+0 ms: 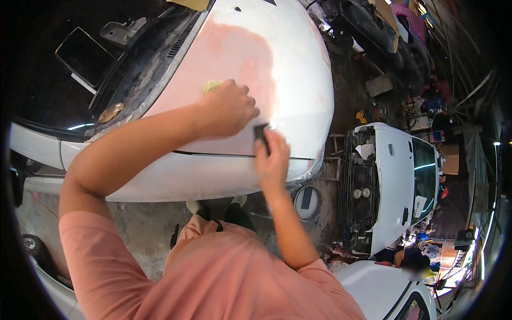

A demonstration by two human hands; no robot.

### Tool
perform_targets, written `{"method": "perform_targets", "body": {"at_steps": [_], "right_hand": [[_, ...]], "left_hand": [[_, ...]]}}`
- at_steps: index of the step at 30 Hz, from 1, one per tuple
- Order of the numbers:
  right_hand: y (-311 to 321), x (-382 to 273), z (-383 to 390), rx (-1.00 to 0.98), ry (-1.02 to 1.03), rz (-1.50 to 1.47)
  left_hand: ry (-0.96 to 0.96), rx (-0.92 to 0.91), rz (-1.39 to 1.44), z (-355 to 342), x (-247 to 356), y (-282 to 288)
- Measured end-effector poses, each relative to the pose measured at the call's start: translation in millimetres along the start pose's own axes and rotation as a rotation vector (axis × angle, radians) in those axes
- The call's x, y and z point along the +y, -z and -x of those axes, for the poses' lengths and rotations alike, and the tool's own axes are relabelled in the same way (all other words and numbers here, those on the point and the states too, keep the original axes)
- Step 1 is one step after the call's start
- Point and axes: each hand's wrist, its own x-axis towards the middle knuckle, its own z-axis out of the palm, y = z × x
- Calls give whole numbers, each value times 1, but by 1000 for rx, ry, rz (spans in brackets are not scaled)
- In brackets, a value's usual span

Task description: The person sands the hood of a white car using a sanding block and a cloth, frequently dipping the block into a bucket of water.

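Beyond the left hand [228,108], the white car hood [288,58] with its pinkish sanded patch lies open and bare toward the windshield [69,80]. The right hand [272,160] sits just beside it near the hood's front edge, blocking passage on that side. Below both hands the hood drops to the concrete floor [144,229].

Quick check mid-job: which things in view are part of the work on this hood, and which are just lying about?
In use:
- white car hood with its pinkish patch
- yellow-green pad under the left hand
- small dark block in the right hand

Lying about:
- second white car
- round container on the floor
- dark flat panel by the windscreen
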Motion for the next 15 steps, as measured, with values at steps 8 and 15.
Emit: {"method": "perform_targets", "body": {"at_steps": [8, 15], "right_hand": [[3, 3, -20, 5, -29, -10], [6, 1, -16, -73, -15, -32]], "left_hand": [[-37, 143, 9, 6, 3, -11], [42, 137, -70, 5, 2, -17]]}}
